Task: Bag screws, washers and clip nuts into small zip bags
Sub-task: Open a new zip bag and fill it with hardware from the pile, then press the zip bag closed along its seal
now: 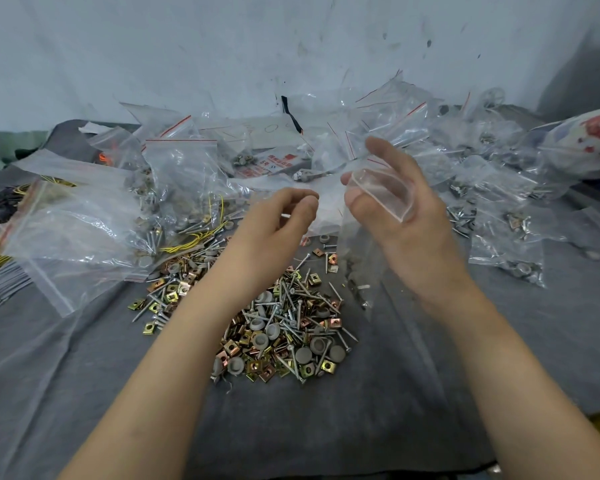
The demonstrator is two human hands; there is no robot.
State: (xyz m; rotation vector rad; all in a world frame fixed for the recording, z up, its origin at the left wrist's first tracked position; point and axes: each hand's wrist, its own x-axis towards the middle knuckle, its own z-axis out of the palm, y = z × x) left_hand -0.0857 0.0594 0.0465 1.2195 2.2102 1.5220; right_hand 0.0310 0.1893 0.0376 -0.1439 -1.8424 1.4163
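While right fingers grasp an open zip bag over the hardware pile — left fingers clench beside it (contents hidden).

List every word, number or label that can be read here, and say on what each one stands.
No text can be read for certain.
White card with red print: too blurred; dark marks on it are perhaps "55".
White paper beyond it: pen loops, not legible.
Orange marks at far left: too small to read.
Zip bag held by the right hand: no print.
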